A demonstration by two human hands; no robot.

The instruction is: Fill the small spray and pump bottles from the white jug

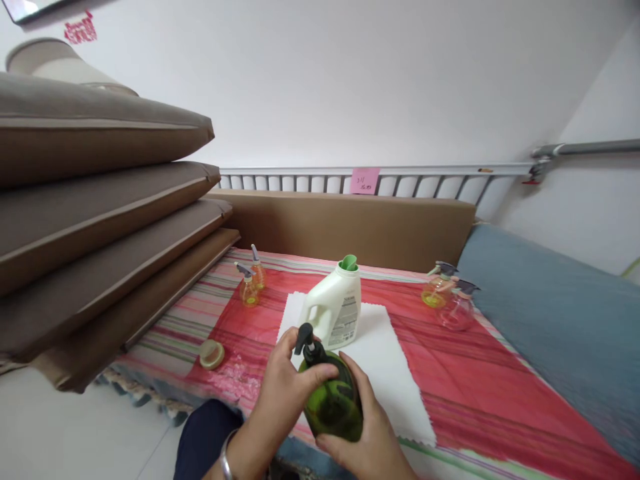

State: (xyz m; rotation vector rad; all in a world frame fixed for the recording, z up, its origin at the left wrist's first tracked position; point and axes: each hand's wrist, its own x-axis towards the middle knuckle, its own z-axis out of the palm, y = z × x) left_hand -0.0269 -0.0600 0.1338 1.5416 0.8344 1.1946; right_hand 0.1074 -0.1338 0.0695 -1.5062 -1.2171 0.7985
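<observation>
A green pump bottle (333, 400) with a black pump head is held between my two hands, tilted a little. My left hand (287, 377) is closed on its upper left side, thumb across the shoulder just under the pump. Around its right side and lower edge wraps my right hand (370, 427). Just behind the bottle a white jug (340, 307) with a handle stands upright, its mouth uncapped and showing a green spout. The jug rests on a white cloth (395, 373) with zigzag edges.
Two spray bottles (250, 293) with yellow liquid stand at the left, two more spray bottles (457, 310) at the right. A round pale lid (211, 354) lies near the left front edge. Stacked brown cushions (110, 193) rise at the left; a brown panel (340, 223) closes the back.
</observation>
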